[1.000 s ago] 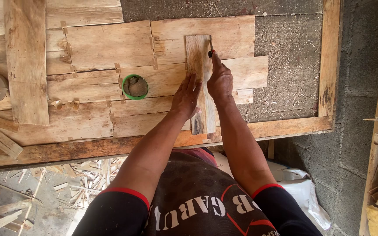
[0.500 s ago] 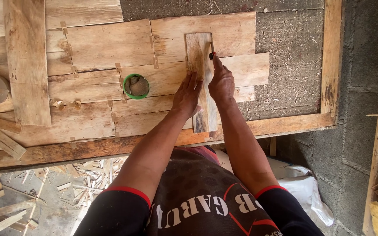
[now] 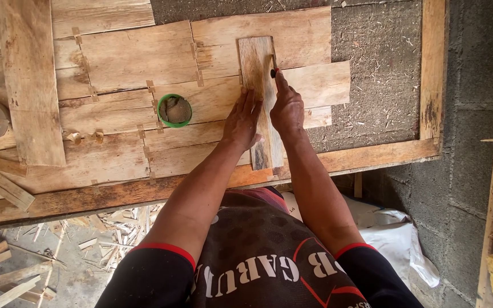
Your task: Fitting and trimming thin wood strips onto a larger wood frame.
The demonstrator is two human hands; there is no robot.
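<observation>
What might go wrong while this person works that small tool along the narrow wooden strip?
The left hand lies flat on the wooden strip, right beside the small dark tool in the right hand; a slip could catch those fingers. The thin veneer sheets underneath look cracked and might split further.

Narrow veneer strip (image 3: 261,97), upright across patched sheets.
Pale, rough-grained, dark-stained at near end, lying flat.
</observation>
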